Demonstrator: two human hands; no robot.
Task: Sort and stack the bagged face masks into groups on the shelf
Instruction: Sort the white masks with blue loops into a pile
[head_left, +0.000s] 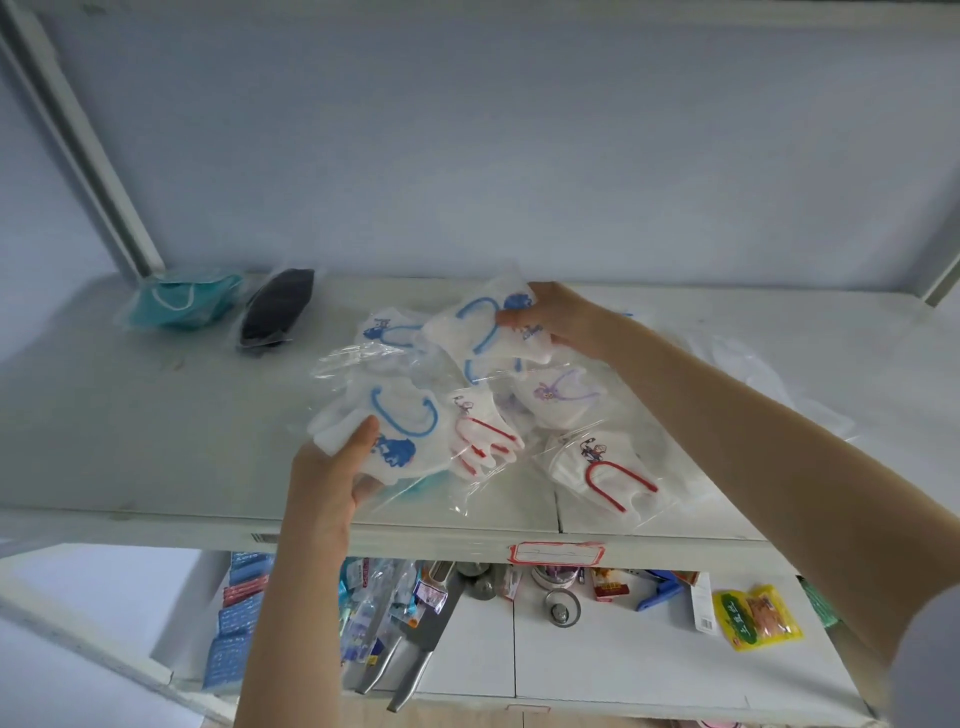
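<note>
A pile of bagged white masks lies mid-shelf (156, 415). My left hand (332, 467) grips one blue-strapped bagged mask (400, 431) at the pile's front left. My right hand (550, 317) holds another blue-strapped bagged mask (483, 332) lifted at the back of the pile. Between them lie a third blue-strapped mask (387, 332), two red-strapped masks (480, 431) (608, 467) and a purple-strapped mask (561, 395). At the back left rest a teal bagged mask (182, 301) and a black bagged mask (278, 306), side by side.
Loose clear plastic bags (769, 374) lie at the right of the shelf. The lower shelf (571, 665) holds blue packets, knives (410, 660), a yellow snack bag (756, 618) and small items. A white upright post (88, 156) stands at the back left.
</note>
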